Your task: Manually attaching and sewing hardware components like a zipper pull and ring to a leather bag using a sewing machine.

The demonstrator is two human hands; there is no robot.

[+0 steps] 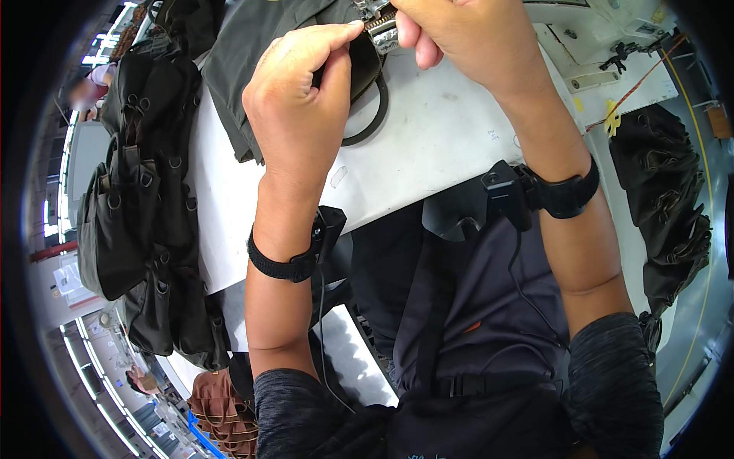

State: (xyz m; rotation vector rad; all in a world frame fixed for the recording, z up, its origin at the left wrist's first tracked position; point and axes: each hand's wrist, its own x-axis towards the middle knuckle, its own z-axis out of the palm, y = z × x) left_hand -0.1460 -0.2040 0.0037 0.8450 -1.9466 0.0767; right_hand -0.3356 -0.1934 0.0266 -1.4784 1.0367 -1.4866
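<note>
Close to the body, wearing dark clothes [482, 306] and black bands [569, 200] on both arms, with a thin wire [322, 336] hanging down. Past those, near the top edge, pinching a zip [378, 23] with the left hand [300, 88], thumb and finger tight together. Just beside it, curling the fingers of the right hand [482, 38]; cannot tell how firm a grip or on what, with the tips partly hidden. To find the zip, look between both hands, right by a shiny metal part [370, 8].

Seems to be partway through work on the zip, with zip and green cloth [256, 57] already set close together. Cannot tell how much is left, with the top cut off.

Bumpy, brownish teeth on the zip. Thick-looking, flat cloth with folds. Below, a smooth, round black loop [375, 122] on a hard white table [436, 145] with smudges.

Farther off to the left, soft, lumpy dark bags [126, 237] with round metal rings [145, 180]. To the right, more wrinkly dark bags in a row. Low on the left, a pile of brown bags [222, 402]. Farthest away, long white lights [86, 369] and a blurry person [90, 88].
</note>
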